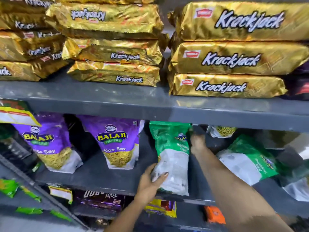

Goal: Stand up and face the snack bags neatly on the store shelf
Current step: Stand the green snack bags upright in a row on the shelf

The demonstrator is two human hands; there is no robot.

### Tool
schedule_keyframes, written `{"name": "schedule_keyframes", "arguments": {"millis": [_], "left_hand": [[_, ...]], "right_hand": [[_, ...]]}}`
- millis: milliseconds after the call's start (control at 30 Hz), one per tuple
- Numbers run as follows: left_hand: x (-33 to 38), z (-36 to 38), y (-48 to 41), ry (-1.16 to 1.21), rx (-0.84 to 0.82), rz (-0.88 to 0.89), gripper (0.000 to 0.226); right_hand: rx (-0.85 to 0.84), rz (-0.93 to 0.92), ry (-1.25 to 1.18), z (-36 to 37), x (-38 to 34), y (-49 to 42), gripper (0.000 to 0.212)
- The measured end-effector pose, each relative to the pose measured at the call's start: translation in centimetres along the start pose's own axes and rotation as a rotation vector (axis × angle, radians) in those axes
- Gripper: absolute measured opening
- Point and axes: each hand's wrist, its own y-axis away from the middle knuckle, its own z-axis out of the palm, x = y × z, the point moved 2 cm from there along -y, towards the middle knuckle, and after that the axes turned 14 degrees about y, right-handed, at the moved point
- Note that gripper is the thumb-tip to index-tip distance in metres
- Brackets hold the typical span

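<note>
Glossy, crinkled gold foil on the Krackjack packs [234, 57] stacked on the upper shelf, throwing bright glints along every crease. Smooth grey painted metal on the shelf boards [117, 96], matt with a dull sheen near the front edge. Shiny plastic film on the purple Aloo Sev pouches [117, 141] at left, with clear windows low down; the same slick film, green above and white below, on the green pouch [172, 156] in the middle and on the tilted green pouch [247, 158] at far right, slightly wrinkled.
</note>
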Motion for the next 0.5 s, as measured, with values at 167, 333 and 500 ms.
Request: {"name": "schedule_keyframes", "arguments": {"millis": [167, 333, 500], "left_hand": [[0.4, 0.3, 0.1, -0.018, -0.104, 0.103, 0.064], [1.0, 1.5, -2.9, -0.19, -0.186, 0.099, 0.102], [1.7, 2.1, -4.8, -0.347, -0.163, 0.115, 0.096]], "right_hand": [[0.082, -0.227, -0.535, 0.4, -3.5, 2.1, 0.033], [0.011, -0.305, -0.628, -0.6, -7.1, 5.6, 0.024], [0.005, -0.397, -0.625, -2.2, -5.9, 5.4, 0.032]]}}
